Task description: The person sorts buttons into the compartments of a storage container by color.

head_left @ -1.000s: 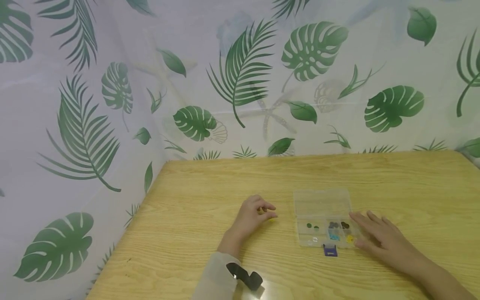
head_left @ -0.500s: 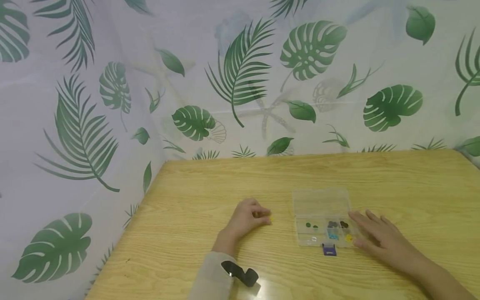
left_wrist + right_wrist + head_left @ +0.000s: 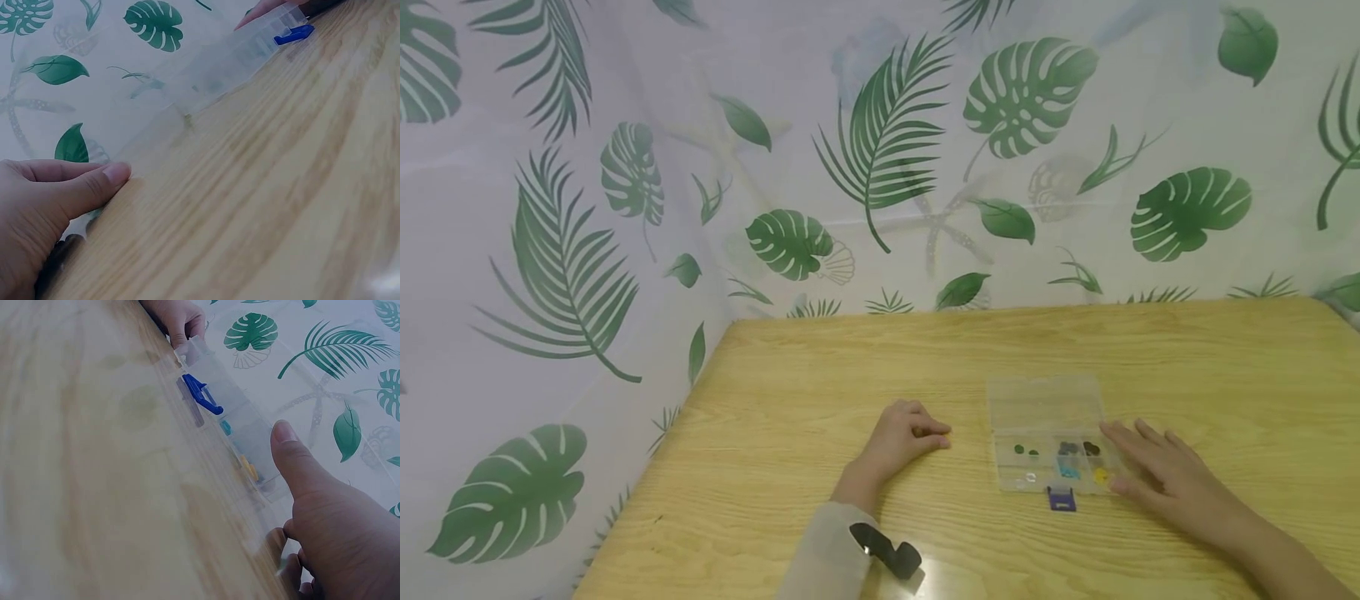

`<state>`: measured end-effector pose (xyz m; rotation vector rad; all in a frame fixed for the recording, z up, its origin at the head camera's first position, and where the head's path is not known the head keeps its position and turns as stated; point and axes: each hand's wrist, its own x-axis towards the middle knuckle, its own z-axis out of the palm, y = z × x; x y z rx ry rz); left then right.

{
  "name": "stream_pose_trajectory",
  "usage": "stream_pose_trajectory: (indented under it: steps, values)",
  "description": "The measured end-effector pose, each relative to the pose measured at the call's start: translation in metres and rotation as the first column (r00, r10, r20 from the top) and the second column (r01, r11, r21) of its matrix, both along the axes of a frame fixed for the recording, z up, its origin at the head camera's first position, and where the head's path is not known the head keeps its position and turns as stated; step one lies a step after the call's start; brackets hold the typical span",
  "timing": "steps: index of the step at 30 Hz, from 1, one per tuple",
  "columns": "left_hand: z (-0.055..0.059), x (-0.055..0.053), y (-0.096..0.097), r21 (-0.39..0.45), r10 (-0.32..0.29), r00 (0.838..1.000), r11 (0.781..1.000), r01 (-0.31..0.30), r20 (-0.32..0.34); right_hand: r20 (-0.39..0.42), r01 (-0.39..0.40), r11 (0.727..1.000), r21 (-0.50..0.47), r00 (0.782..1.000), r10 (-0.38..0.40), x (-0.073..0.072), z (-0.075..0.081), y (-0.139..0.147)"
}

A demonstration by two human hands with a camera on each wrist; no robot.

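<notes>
A clear plastic compartment box point(image 3: 1026, 479) lies with its lid point(image 3: 1045, 404) folded back and its blue latch point(image 3: 1062, 499) facing the person. Inside are small green pieces point(image 3: 1018, 449), grey pieces point(image 3: 1067, 448), dark brown pieces point(image 3: 1092, 448), light blue pieces point(image 3: 1069, 470) and yellow pieces point(image 3: 1101, 476). To the left of the box, my left hand point(image 3: 904, 442) pinches a small yellow piece low over the table, mostly hidden by thumb and index finger. My right hand point(image 3: 1168, 479) lies along the box's right side, fingers extended, thumb and index fingertips right at its edge.
The wood-grain table point(image 3: 820, 358) meets a leaf-printed cloth point(image 3: 880, 142) behind it and on the left. A black strap point(image 3: 887, 550) circles the left sleeve point(image 3: 831, 550) at the wrist.
The left hand has stayed left of the box with small shifts; its fingers have closed in on the yellow piece, which shows less now. The right hand and box have kept their places.
</notes>
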<state>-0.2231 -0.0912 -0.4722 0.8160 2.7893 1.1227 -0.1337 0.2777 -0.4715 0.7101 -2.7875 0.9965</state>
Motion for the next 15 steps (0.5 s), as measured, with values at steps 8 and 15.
stream_pose_trajectory:
  steps: [8, 15]
  values:
    - [0.0007, -0.0006, 0.0019, 0.001, -0.014, 1.0, 1.0, 0.014, -0.025, 0.007, 0.003, 1.0, -0.004, 1.0, -0.003, 0.0006, 0.0005, 0.0007]
    - [0.0024, 0.0025, 0.0025, 0.0, 0.028, 1.0, 1.0, -0.028, 0.004, 0.01, 0.003, 1.0, -0.005, 1.0, -0.003, 0.0005, 0.0006, 0.0004]
